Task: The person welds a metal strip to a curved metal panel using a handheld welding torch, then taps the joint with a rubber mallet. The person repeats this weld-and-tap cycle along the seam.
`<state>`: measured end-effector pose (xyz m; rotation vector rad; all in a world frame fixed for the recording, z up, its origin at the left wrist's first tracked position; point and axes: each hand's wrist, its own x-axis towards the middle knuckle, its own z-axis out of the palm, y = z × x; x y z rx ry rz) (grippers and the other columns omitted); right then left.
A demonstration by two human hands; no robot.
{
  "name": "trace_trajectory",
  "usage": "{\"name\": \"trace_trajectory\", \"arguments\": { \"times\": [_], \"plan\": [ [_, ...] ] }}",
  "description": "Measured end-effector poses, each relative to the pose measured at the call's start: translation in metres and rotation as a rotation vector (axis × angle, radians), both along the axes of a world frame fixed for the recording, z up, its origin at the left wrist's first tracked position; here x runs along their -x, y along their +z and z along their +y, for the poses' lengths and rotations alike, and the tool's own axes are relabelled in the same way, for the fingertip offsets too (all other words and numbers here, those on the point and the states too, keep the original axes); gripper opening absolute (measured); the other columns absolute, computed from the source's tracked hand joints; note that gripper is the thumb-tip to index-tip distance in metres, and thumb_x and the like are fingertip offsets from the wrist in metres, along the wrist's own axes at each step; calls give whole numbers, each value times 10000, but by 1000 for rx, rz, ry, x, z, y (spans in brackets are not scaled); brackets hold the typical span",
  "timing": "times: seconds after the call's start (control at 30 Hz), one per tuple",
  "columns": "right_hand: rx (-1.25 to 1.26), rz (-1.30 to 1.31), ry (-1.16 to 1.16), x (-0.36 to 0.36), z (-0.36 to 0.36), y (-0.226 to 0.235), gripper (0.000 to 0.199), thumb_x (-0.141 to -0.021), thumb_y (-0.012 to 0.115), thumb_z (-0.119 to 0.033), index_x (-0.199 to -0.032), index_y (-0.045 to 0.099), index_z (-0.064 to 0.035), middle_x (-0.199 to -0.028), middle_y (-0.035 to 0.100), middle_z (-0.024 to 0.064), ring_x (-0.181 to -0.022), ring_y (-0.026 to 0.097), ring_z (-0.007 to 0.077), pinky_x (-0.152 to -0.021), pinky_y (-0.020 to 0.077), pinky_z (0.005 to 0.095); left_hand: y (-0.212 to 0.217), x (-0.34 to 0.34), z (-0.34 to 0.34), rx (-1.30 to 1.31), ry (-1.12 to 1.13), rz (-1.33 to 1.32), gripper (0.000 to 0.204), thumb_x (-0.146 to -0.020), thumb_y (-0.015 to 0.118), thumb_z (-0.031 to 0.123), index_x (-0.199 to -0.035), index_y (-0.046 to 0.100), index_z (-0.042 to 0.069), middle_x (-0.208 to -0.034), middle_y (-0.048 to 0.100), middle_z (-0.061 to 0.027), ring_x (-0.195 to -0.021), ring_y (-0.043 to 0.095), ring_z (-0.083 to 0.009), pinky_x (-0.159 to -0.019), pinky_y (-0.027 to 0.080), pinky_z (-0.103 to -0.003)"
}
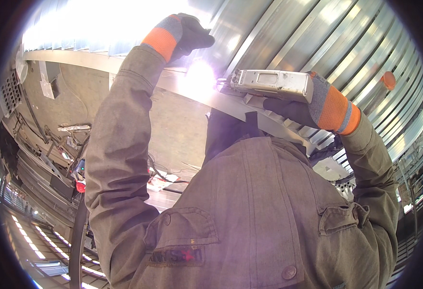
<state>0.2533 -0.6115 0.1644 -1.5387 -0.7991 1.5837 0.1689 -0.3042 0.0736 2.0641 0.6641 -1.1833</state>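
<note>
My right hand [300,107], in a dark glove with an orange and grey cuff, is wrapped round a boxy silver welding gun [271,82]. From its nozzle end, a glaring white-violet light [199,79] hides the spot it meets on a long flat metal edge strip [230,109]. My left hand [192,36], gloved the same way, is closed up above the glare, against the shiny metal. Whether something is in its fingers cannot be made out. Ribbed silver metal slats [288,41] run behind both hands.
A tan flat surface [180,125] spreads below the strip. Cables and a clamp-like tool [74,128] lie at the left, near a red round object [80,186]. An orange-capped post [387,81] rises by the slats on the right. White glare washes out the upper left.
</note>
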Motion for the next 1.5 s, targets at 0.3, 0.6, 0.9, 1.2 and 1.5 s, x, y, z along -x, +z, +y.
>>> {"name": "trace_trajectory", "arguments": {
  "times": [0.3, 0.6, 0.9, 1.2, 1.5],
  "plan": [
    [20, -77, 55, -2, 1, 3, 374, -990, 735, -175, -1350, 693, -85, -1067, 784, 74, -884, 738, 155, -797, 610, 307, 4, -1, -1, -22, -2, 23, 440, -844, 667, 430, -1076, 709, 59, -924, 705, -98, -809, 662, -244, -718, 569, -436],
    [51, -173, 120, -4, 1, 7, 358, -991, 731, -205, -1329, 705, -90, -1050, 788, 79, -880, 742, 172, -796, 608, 312, 4, -1, -3, -2, 43, 2, 432, -835, 751, 460, -1032, 716, 78, -843, 689, -47, -708, 610, -185, -650, 533, -386],
    [105, -238, 221, -13, 13, 23, 356, -991, 742, -179, -1327, 706, -69, -1017, 791, 84, -857, 744, 158, -783, 612, 304, 20, -10, -12, -129, -79, -36, 408, -886, 677, 449, -1050, 748, 82, -879, 745, -86, -753, 707, -230, -710, 566, -411],
    [165, -356, 291, -8, 45, 47, 353, -973, 760, -258, -1279, 733, -84, -954, 796, 88, -815, 762, 173, -738, 605, 314, 43, -19, -39, 134, 25, -38, 539, -866, 761, 583, -1079, 780, 88, -802, 727, -46, -696, 672, -193, -695, 554, -396],
    [152, -392, 302, -9, 48, 56, 339, -958, 769, -243, -1255, 742, -82, -957, 793, 82, -803, 755, 174, -714, 591, 317, 11, -46, -57, 99, -262, 121, 592, -836, 785, 608, -1104, 782, 80, -827, 738, -74, -702, 674, -231, -647, 550, -408]
  ]
}}
